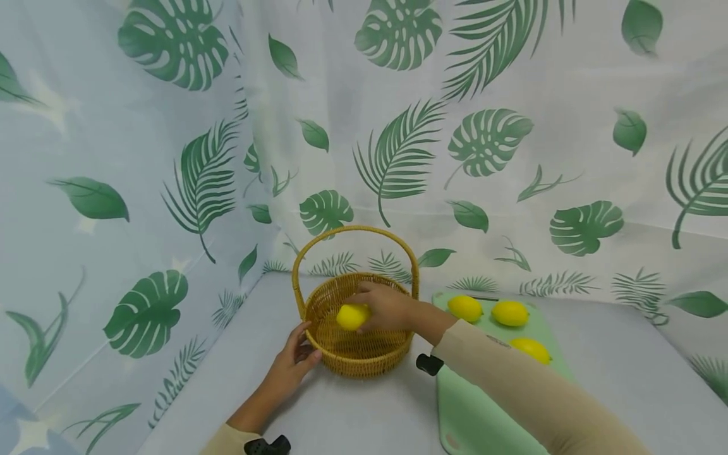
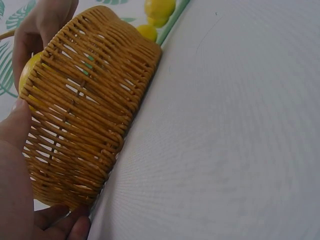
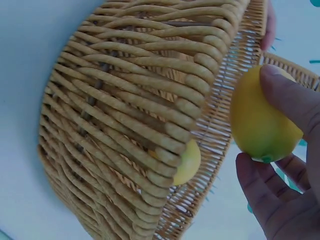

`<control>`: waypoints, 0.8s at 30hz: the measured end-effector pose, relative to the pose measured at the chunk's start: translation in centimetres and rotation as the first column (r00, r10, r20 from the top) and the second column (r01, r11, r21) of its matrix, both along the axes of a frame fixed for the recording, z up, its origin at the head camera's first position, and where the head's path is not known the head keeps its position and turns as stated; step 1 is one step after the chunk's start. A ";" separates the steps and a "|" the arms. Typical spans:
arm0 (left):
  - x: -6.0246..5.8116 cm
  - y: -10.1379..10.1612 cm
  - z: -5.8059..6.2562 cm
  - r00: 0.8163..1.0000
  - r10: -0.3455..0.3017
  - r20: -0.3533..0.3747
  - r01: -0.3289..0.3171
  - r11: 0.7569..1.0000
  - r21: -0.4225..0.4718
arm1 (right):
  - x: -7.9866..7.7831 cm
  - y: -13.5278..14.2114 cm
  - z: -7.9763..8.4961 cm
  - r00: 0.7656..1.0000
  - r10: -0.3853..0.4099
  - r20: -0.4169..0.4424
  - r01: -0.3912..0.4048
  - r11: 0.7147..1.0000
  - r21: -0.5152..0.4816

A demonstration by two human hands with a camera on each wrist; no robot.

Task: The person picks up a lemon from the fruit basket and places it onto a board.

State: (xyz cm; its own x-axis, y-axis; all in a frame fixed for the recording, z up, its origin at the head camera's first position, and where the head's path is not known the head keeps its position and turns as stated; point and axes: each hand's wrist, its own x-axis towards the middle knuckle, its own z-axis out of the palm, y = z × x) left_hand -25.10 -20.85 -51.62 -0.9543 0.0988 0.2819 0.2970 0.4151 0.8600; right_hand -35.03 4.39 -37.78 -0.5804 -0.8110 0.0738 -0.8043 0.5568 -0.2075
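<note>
A round wicker basket (image 1: pixel 364 368) with a tall arched handle stands on the table. My left hand (image 1: pixel 289 366) grips its near left side, the thumb (image 2: pixel 17 122) at the rim and the fingers (image 2: pixel 62 222) low against the wall. Over the basket's opening, my right hand (image 1: pixel 387 308) holds a yellow lemon (image 3: pixel 262 115) between thumb and fingertips. Another lemon (image 3: pixel 189 162) shows inside the basket in the right wrist view. From the left wrist, the held lemon (image 2: pixel 31 72) is partly hidden behind the weave.
Right of the basket lies a light green cutting board (image 1: pixel 472 404). Three lemons, including a far left one (image 1: pixel 465 308), rest on its far part, and my right forearm (image 1: pixel 512 373) crosses above it. A leaf-printed curtain (image 1: pixel 489 208) closes off the back and left.
</note>
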 end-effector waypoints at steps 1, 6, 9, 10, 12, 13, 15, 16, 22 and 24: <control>0.0 0.0 0.0 1.000 0.002 -0.004 -0.002 1.000 -0.005 | 0.0 0.1 0.0 1.000 -0.007 -0.001 0.007 1.000 -0.001; 0.0 0.1 -0.1 1.000 0.010 0.000 -0.010 1.000 -0.011 | 0.2 0.9 0.0 0.999 -0.045 -0.008 0.045 0.999 -0.013; 0.1 0.2 -0.1 1.000 0.009 0.006 -0.009 1.000 -0.011 | 0.3 1.5 0.1 0.999 -0.052 -0.003 0.051 0.998 -0.026; 0.1 0.2 -0.1 1.000 0.007 0.010 -0.007 1.000 -0.009 | 0.3 1.8 0.2 0.999 -0.053 0.005 0.053 0.998 -0.036; 0.2 0.3 -0.1 1.000 0.004 0.017 -0.004 1.000 -0.007 | 0.5 2.2 0.4 0.998 -0.055 0.014 0.056 0.997 -0.050; 0.2 0.3 -0.1 1.000 0.001 0.020 0.000 1.000 -0.004 | 0.7 2.4 0.5 0.998 -0.059 0.021 0.061 0.997 -0.056; 0.3 0.3 0.0 1.000 -0.005 0.021 0.005 1.000 0.000 | 0.9 2.9 0.6 0.998 -0.061 0.031 0.063 0.995 -0.071; 0.3 0.3 0.1 1.000 -0.006 0.018 0.006 1.000 -0.002 | 1.1 3.1 0.7 0.997 -0.063 0.033 0.066 0.995 -0.077; 0.2 0.2 0.2 1.000 0.001 0.009 -0.001 1.000 -0.007 | 2.1 4.4 0.7 0.993 -0.090 0.077 0.098 0.989 -0.108; 0.3 0.2 0.2 1.000 0.002 0.009 -0.002 1.000 -0.006 | 2.3 4.9 0.6 0.992 -0.090 0.086 0.101 0.987 -0.125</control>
